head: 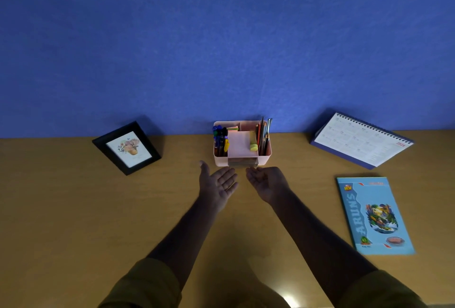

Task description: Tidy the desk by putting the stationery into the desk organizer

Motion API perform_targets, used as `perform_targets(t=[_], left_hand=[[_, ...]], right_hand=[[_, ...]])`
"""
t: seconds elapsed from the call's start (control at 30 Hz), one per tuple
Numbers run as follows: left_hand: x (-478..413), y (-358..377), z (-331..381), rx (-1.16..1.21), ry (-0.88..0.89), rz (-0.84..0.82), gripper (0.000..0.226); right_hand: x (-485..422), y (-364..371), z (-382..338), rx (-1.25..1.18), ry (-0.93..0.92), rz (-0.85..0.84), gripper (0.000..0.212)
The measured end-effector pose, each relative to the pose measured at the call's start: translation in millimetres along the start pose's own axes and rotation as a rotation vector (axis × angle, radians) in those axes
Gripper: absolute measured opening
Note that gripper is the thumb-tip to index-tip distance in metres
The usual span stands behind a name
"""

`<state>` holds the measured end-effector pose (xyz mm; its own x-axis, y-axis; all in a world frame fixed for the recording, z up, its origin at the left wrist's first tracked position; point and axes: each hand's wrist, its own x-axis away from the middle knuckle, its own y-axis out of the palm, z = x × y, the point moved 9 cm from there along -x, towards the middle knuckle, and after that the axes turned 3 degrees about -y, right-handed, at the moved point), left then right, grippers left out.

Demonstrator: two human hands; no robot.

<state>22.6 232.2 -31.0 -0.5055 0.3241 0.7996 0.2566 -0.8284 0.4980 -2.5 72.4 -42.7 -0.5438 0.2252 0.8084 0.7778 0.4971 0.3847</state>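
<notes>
A pale pink desk organizer [268, 154] stands at the back of the wooden desk against the blue wall. Its left slot holds pens and markers [219, 139]. Pencils and brushes [263, 135] stand in the right slot. A pink notepad [240, 144] and a yellow-green eraser [253, 146] lie in the middle, with coloured sticky notes [232, 128] behind. My left hand [218, 183] hovers just in front of the organizer, palm up, fingers spread, holding nothing. My right hand [267, 182] is beside it, palm up with fingers slightly curled and nothing in it.
A black picture frame [126, 147] leans at the back left. A spiral desk calendar [362, 140] stands at the back right. In front of the calendar, a blue notebook [374, 216] lies flat on the desk [73, 209].
</notes>
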Motion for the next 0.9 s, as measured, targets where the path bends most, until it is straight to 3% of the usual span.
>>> perform_targets(t=[0.33, 0.67, 0.8, 0.9], left_hand=[[-8.7, 9.4, 7.3, 0.014, 0.011, -0.025, 0.101], [-14.9, 19.1, 10.3, 0.052, 0.018, -0.04, 0.103], [-11.3, 18.7, 8.7, 0.04, 0.01, 0.008, 0.086], [-4.1, 19.8, 5.2, -0.011, -0.001, 0.075, 0.07]], right_hand=[[-4.6, 5.1, -9.5, -0.055, -0.041, 0.059, 0.053], [-10.1, 9.5, -14.0, -0.062, -0.064, 0.044, 0.055], [0.4, 13.2, -18.5, -0.017, -0.09, -0.011, 0.04], [5.4, 8.4, -17.4, 0.141, -0.098, 0.042, 0.029]])
